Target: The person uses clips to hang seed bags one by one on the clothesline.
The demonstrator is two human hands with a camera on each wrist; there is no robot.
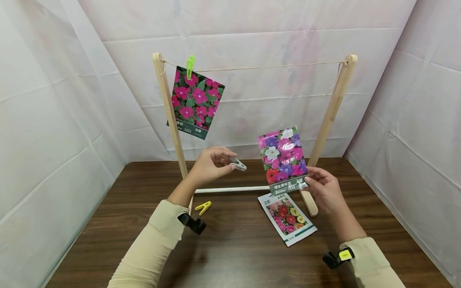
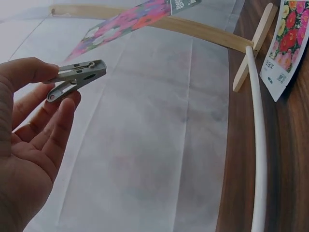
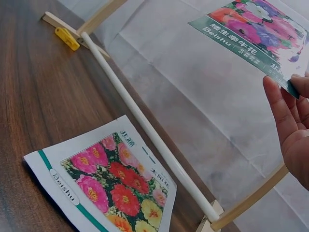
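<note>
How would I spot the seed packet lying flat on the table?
Find the wooden drying frame standing on the dark table. Just in front of its white bottom rod, near the right foot, lies a seed packet. Unlike the hung and hand-held packets, it lies flat and has a white border.

A wooden frame [image 1: 169,116] stands on the surface [image 1: 237,248], with one seed packet [image 1: 196,103] pegged to its string [image 1: 273,66] at the left. Another packet [image 1: 288,218] lies flat before the frame's right foot, and a loose peg [image 1: 203,207] lies by the left foot.

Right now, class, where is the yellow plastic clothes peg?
In the head view, the yellow plastic clothes peg lies on the dark wooden table, beside the left wooden post's foot.
</note>
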